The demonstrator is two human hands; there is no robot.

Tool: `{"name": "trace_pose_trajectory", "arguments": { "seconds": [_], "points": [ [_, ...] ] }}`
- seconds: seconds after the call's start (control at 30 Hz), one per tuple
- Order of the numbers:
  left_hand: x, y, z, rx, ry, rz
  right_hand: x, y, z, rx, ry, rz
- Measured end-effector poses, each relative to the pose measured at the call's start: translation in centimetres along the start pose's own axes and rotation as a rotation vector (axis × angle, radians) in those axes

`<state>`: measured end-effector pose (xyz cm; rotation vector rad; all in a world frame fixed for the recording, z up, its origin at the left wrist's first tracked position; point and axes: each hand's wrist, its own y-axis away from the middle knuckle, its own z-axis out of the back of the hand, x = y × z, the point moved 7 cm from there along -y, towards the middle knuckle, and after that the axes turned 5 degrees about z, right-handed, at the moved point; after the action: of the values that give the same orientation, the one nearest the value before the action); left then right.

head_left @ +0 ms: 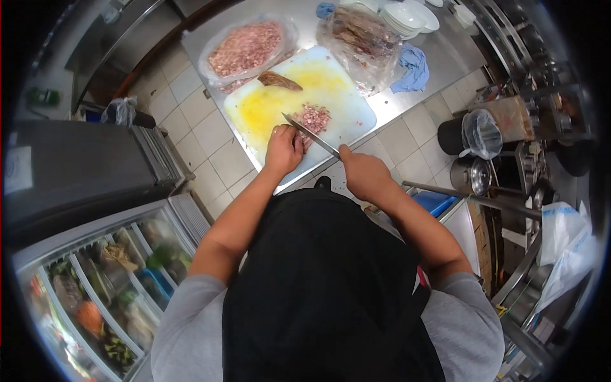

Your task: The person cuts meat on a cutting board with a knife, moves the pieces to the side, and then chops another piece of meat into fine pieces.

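Note:
My right hand (367,173) is closed around the handle of a kitchen knife (320,139), whose blade slants up and left over the white cutting board (354,122). Beside the blade, the curled fingers of my left hand (284,149) press on a piece of meat (306,142), mostly covered by the hand and knife. A small heap of chopped meat (313,117) lies just beyond the blade. Farther back on the board rests a larger brown piece of meat (280,81). Yellow stains mark the board's surface.
Behind the board are a plastic bag of chopped pink meat (245,49) and a clear bag of darker meat (361,39). A blue cloth (412,67) and stacked white bowls (403,17) sit at the right of the steel table (450,54). A glass-topped cooler (102,280) stands at left.

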<state>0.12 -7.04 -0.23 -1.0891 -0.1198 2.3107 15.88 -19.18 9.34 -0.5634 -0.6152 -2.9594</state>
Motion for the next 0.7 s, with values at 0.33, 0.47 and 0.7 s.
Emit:
{"name": "trace_pose_trajectory", "arguments": {
  "seconds": [0.33,0.47,0.7],
  "points": [
    [0.6,0.6,0.5,0.074,0.049,-0.047,0.4,-6.1,-3.0,-0.052,-0.035,-0.022],
    [0.8,0.8,0.8,0.009,0.071,-0.009,0.8,-2.3,-0.6,0.021,0.019,-0.034],
    [1.6,1.5,-0.1,0.036,0.04,-0.037,-0.2,-4.0,-5.1,0.022,-0.014,-0.048]
  ]
}}
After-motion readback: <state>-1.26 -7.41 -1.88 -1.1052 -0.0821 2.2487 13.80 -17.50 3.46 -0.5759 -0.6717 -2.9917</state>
